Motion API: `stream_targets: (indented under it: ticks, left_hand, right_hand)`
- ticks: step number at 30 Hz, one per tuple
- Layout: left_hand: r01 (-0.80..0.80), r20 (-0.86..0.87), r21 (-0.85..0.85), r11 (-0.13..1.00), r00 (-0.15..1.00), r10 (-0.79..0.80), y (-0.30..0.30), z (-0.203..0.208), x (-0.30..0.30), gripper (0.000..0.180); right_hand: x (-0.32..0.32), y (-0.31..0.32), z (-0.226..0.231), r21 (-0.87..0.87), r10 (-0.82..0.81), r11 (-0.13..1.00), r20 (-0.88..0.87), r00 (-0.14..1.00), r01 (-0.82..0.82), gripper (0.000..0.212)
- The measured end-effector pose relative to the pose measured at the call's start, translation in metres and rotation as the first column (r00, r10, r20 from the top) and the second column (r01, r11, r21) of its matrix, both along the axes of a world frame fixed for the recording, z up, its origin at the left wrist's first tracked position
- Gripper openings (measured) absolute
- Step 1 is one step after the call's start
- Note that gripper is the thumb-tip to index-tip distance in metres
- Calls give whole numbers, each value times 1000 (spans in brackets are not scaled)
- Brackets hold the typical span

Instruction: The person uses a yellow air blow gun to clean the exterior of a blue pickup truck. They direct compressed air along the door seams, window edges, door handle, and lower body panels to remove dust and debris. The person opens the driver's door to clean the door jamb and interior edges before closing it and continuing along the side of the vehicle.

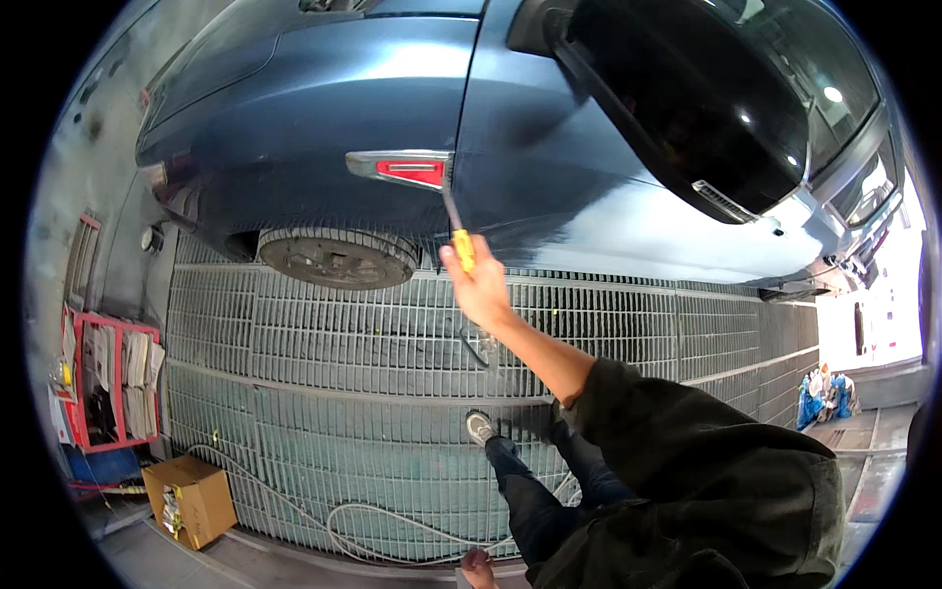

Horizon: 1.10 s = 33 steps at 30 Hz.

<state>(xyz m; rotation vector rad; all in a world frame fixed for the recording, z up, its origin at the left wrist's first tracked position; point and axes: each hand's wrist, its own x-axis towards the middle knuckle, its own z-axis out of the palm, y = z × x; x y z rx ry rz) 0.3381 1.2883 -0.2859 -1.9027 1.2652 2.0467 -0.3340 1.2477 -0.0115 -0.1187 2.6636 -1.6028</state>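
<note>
Right hand [481,290] is grasping the yellow-handled tool [463,251], working the tip at the rear lower corner of the red-and-silver trim [412,174]; can't tell if it's actually making contact. Trim is sitting on the front fender [324,108], just ahead of the door [549,177] and above the wheel [339,257]. To do this well, I'd be using light pressure, laying the tip shallow against the trim edge, and watching the paint on both sides of the seam. Left hand [478,568] is showing only partly at the lower edge; can't tell if it's holding anything. Trim's long axis is running fore-aft, narrower end pointing left. Tool is pointing up and slightly left, its long axis running steeply across the trim's, handle toward the person.
</note>
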Motion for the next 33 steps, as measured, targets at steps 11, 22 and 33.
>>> stream_targets:
  ticks: [11, 22, 33]
  left_hand:
    - [14, -2, -52, 999, 1000, -14, -27, 74, -99, 23]
    - [175, 158, -35, 984, 973, -167, -37, 72, -65, 36]
    - [772, 116, -101, 628, 636, -763, -18, 38, -178, 14]
  right_hand:
    - [-5, 54, -30, 32, -18, 999, 103, 995, 15, 45]
    - [9, 204, -163, 497, -433, 850, 471, 769, 174, 49]
    - [20, 449, -104, -492, -136, 749, 542, 830, 444, 26]
